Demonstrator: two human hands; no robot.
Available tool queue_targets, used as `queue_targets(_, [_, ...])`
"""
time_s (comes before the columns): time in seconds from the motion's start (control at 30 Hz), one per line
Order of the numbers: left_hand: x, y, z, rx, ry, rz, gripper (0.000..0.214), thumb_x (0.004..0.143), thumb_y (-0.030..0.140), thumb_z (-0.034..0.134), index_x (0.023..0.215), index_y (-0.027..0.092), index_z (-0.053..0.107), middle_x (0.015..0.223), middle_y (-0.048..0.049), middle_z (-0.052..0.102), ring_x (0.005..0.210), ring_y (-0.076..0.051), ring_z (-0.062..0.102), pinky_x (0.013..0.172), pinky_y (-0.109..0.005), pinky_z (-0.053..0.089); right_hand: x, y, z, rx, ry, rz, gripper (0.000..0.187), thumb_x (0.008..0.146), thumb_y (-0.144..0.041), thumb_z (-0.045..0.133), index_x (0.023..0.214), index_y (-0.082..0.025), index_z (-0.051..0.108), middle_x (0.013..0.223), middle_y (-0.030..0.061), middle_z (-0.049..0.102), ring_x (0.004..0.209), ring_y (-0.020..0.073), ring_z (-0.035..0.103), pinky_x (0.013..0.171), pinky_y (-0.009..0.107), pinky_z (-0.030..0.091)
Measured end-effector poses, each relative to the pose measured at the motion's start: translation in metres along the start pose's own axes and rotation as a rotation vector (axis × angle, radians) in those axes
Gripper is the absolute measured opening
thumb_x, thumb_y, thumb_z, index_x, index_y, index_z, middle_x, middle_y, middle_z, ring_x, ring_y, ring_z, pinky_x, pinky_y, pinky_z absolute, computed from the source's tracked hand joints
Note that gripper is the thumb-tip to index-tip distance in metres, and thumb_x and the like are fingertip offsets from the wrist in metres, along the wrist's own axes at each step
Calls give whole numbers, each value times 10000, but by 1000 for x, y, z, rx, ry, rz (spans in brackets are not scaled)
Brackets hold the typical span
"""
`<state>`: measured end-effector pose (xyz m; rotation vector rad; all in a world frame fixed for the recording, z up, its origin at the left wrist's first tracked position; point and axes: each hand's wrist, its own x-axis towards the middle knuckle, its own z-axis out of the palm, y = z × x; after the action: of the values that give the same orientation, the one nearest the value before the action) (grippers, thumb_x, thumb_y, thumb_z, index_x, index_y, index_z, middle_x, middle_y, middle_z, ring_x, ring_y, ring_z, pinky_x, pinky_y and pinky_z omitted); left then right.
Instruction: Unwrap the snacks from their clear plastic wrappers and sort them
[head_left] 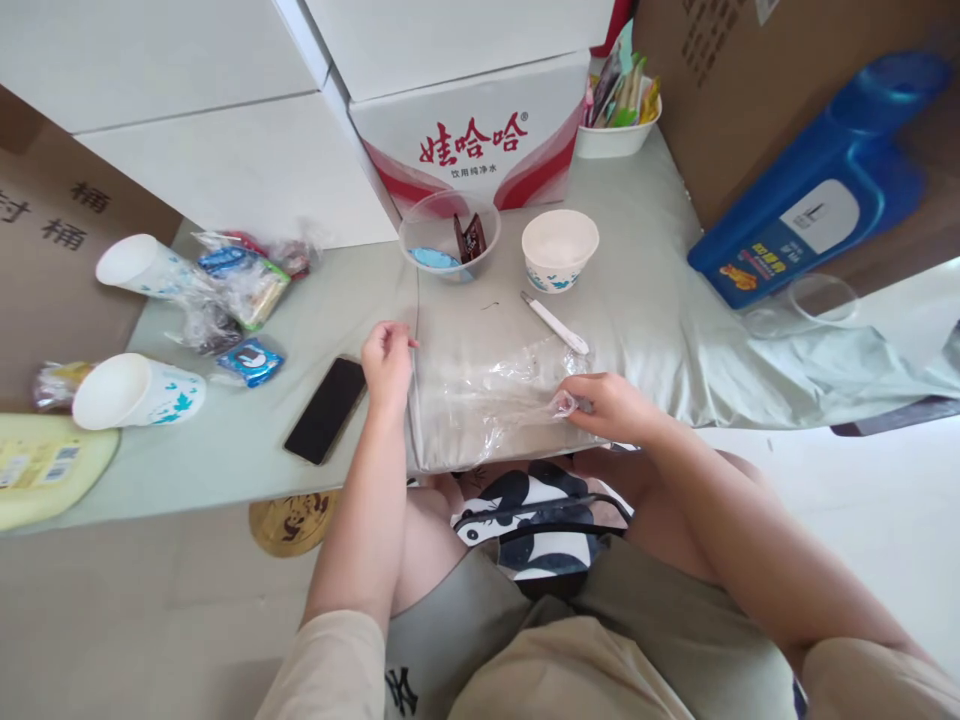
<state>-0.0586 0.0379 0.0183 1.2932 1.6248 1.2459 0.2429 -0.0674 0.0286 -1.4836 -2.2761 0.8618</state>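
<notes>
My right hand (616, 405) is closed on a bunched edge of clear plastic film (499, 385), near the front of the cloth-covered surface. A small dark grey bit shows by its fingers; I cannot tell what it is. The film spreads leftward, crinkled and shiny. At the film's left side, my left hand (388, 362) rests with curled fingers, and whether anything is in them is hidden. A black phone (325, 411) lies just left of that hand. Beyond the right hand lies a slim white tool (556, 325) with a grey tip.
A clear bowl (450, 235) holds small packets, beside a paper bowl (560, 250). Two paper cups (139, 390) lie tipped at left near wrapped snacks (251, 290). A blue bottle (817, 180) leans at right near a clear cup (823, 300). Boxes (480, 140) line the back.
</notes>
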Motion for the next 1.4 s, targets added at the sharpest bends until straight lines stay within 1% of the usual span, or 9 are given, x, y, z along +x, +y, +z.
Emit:
queue_targets(0.13, [-51, 8, 0, 261, -493, 392, 260, 816, 406, 661, 979, 204, 675, 920, -61, 728, 837, -182, 685, 793, -320, 570, 1, 1, 2, 54, 89, -15, 212, 840, -187, 530, 988, -217, 678, 1014, 67, 758, 796, 195, 693, 710, 306, 493])
queue_targets(0.23, [-81, 10, 4, 563, -719, 517, 323, 787, 303, 702, 1098, 217, 700, 1291, -103, 679, 1280, -272, 583, 1130, -449, 446, 2, 3, 3, 137, 175, -111, 157, 848, -199, 526, 932, -214, 657, 1258, 99, 712, 1053, 226, 702, 869, 334, 523])
queue_targets(0.4, [-69, 7, -2, 699, -482, 477, 169, 815, 131, 585, 858, 211, 728, 1466, -92, 581, 1471, -320, 399, 1216, -570, 303, -1, 0, 3, 131, 175, -78, 110, 858, -240, 538, 925, -227, 623, 975, 73, 759, 852, 210, 711, 757, 317, 522])
queue_targets(0.53, [-61, 13, -19, 509, -256, 489, 184, 866, 204, 537, 884, 214, 720, 1336, -98, 663, 1345, -267, 547, 1145, -498, 428, -2, 1, 3, 132, 242, 29, 34, 845, -235, 533, 844, -243, 566, 859, 39, 743, 726, 189, 666, 680, 296, 479])
queue_targets(0.7, [-63, 18, -28, 454, -445, 572, 201, 863, 266, 558, 933, 218, 740, 1217, -90, 723, 1258, -256, 609, 1106, -474, 464, 2, 4, -1, 199, 400, 113, 131, 804, -262, 571, 932, -242, 556, 995, 68, 752, 853, 224, 695, 742, 323, 501])
queue_targets(0.83, [-60, 19, -32, 509, -606, 530, 235, 869, 254, 531, 848, 228, 763, 1165, -85, 752, 1253, -281, 620, 1141, -534, 411, 4, -1, -5, 214, 295, -10, 246, 806, -349, 619, 1022, -233, 601, 923, 56, 733, 895, 245, 693, 806, 355, 510])
queue_targets(1.0, [-71, 25, -38, 590, -807, 486, 490, 727, 323, 730, 1211, 247, 717, 1470, -93, 588, 1466, -354, 411, 1233, -626, 227, 3, -4, -6, 223, 361, 64, 196, 876, -377, 529, 815, -217, 624, 741, 33, 690, 696, 193, 642, 667, 299, 472])
queue_targets(1.2, [-74, 15, -33, 346, -632, 397, 195, 833, 283, 590, 874, 228, 773, 1237, -102, 734, 1324, -295, 584, 1144, -530, 432, 2, 5, -8, 370, 473, 149, 262, 867, -425, 547, 906, -210, 693, 903, 56, 762, 870, 247, 706, 802, 358, 525])
queue_targets(1.4, [-61, 8, -31, 35, -391, 39, 325, 793, 504, 660, 800, 184, 718, 842, -101, 775, 826, -237, 735, 813, -388, 595, 4, 8, -4, 430, 484, 150, 324, 892, -478, 538, 908, -227, 742, 990, 64, 779, 981, 276, 716, 914, 423, 529])
